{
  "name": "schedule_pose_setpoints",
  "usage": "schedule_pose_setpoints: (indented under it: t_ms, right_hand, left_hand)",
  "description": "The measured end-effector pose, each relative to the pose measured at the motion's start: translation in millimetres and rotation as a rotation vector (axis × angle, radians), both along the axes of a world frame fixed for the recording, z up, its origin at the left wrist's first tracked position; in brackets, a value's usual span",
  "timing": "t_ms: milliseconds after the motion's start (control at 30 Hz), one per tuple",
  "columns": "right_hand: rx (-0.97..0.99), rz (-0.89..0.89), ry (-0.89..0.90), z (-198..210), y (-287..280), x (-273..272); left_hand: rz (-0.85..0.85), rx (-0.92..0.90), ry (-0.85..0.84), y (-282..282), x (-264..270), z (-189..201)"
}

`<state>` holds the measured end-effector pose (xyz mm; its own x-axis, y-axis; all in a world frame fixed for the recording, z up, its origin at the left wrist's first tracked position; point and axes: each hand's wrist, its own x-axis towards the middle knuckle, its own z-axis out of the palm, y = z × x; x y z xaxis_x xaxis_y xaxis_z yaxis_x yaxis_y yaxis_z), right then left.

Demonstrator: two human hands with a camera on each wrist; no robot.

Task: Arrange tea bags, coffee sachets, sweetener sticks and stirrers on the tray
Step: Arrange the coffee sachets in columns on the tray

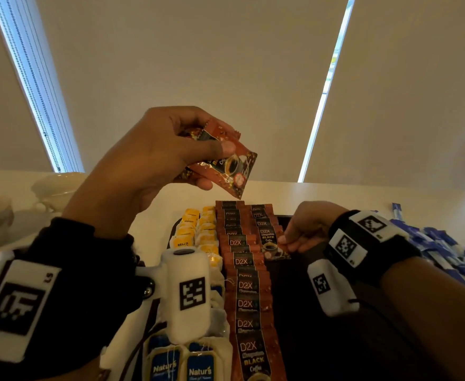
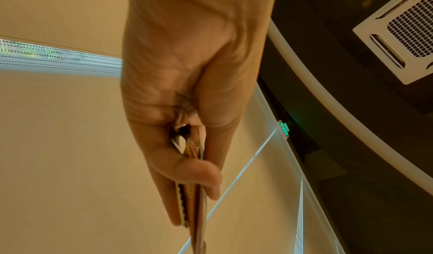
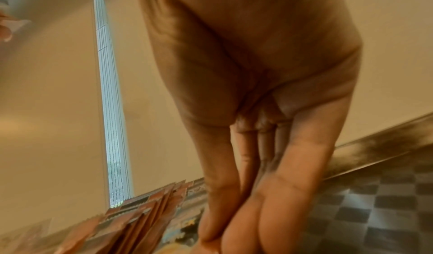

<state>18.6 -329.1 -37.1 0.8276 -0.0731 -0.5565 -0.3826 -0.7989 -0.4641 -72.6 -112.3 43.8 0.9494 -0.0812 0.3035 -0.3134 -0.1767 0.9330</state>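
Note:
My left hand [image 1: 171,149] is raised above the tray and grips a small stack of red-brown coffee sachets [image 1: 226,160], thumb pressed on the front; the left wrist view shows the stack [image 2: 194,202] edge-on between thumb and fingers. My right hand [image 1: 300,237] is low over the dark tray [image 1: 322,312] and pinches the edge of a coffee sachet [image 1: 270,240] lying at the near end of a second row. A long overlapping row of coffee sachets [image 1: 245,284] runs down the tray. Yellow tea bags [image 1: 195,229] and blue tea bags [image 1: 182,364] lie to its left.
A heap of blue sweetener sticks [image 1: 440,246] lies on the table to the right of the tray. White cups [image 1: 58,188] stand at the far left. The tray's right half shows bare checkered surface [image 3: 379,211].

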Motion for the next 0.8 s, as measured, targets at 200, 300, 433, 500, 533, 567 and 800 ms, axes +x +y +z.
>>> schedule_pose_setpoints:
  t_ms: [200,300,433,500,533,567,800]
  right_hand:
    - [0.003,0.031,-0.032,-2,0,4]
    - [-0.023,0.046,-0.052,-2,0,3]
    - [-0.052,0.066,-0.080,16,3,-6]
    - [-0.014,0.096,-0.206,37,6,-18]
    - [0.052,0.113,-0.308,50,9,-26]
    - [0.150,0.127,-0.411,62,11,-36]
    - [0.415,0.293,-0.776,79,29,-86]
  left_hand:
    - [0.001,0.016,0.013,-1,1,-1]
    - [0.000,0.024,0.026,-2,1,-2]
    - [0.000,0.043,0.048,-5,1,-3]
    - [0.000,0.063,0.055,-5,2,-3]
    - [-0.003,0.079,0.057,-5,3,-4]
    - [-0.006,0.092,0.061,-6,3,-5]
    - [-0.007,0.149,0.044,-12,0,-7]
